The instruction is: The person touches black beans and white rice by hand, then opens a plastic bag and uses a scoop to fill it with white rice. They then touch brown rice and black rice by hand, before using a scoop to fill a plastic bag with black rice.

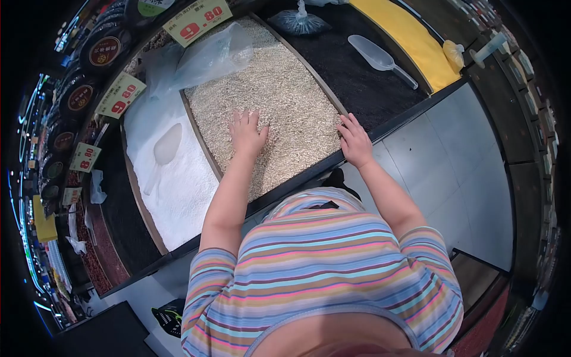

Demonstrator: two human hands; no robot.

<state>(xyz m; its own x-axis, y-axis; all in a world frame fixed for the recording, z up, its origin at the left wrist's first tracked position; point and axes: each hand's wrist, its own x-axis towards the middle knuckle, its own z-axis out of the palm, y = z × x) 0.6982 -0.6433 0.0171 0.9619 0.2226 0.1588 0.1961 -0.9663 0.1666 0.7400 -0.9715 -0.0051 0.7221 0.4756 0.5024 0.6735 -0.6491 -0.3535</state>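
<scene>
— At the bin of tan grain (279, 89), where are the two hands?

— Left hand (247, 132) lies palm down on the grain, near the middle of the bin and a little back from its dark front rim (309, 174). Its fingers are spread wide and flat and hold nothing. Right hand (355, 143) rests on the bin's right front corner, where the wooden divider (309, 71) meets the rim. Its fingers are loosely bent over the edge and nothing is gripped in them.

— What sits around that bin?

— Just left of it, past another divider, is a bin of white rice (178, 184) with a white scoop (163, 149) lying on top. A crumpled clear plastic bag (208, 56) lies across the far left corner of the tan grain, and a yellow price card (196, 21) reading 9.80 stands behind it. Just right of the bin is black grain (351, 83) with a clear scoop (380, 59) lying on it and a knotted bag (297, 21) at its far end. Beyond that, further right, runs a strip of yellow grain (410, 41).

— And nearer than the bin?

— On the near side of the rim are a grey tiled floor (452, 149) and the person's striped shirt (321, 268), with both bare arms reaching forward from it.
</scene>
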